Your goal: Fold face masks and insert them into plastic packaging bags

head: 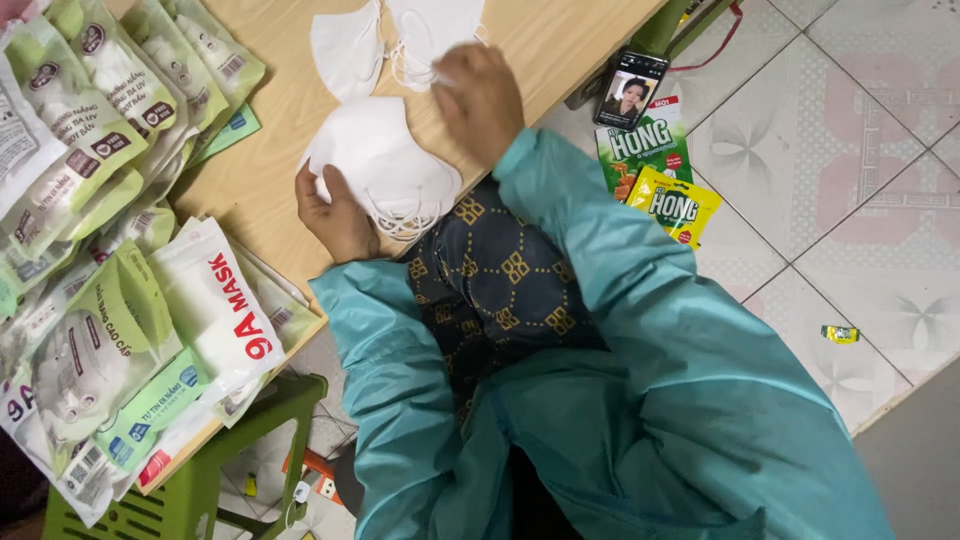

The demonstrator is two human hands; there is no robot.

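Here, the left hand [338, 215] is gripping the lower edge of a stack of folded white fabric masks [385, 165], steadying it on the pale wooden tabletop [270, 150]; the right hand [480, 100], fingers curled together, is pressing loose white masks [395, 40] just beyond.

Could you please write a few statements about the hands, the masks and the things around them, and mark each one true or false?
1. The left hand touches the stack of white masks at the near table edge. True.
2. The right hand holds the phone. False: the phone lies on the tiled floor, and the right hand rests on the wooden table by the loose white masks.
3. Packaged masks are piled on the table's left side. True.
4. The table is made of dark metal. False: it is light wood.
5. Two snack packets, green and yellow, lie on the floor near the phone. True.
6. The sleeves are red. False: the sleeves are teal.
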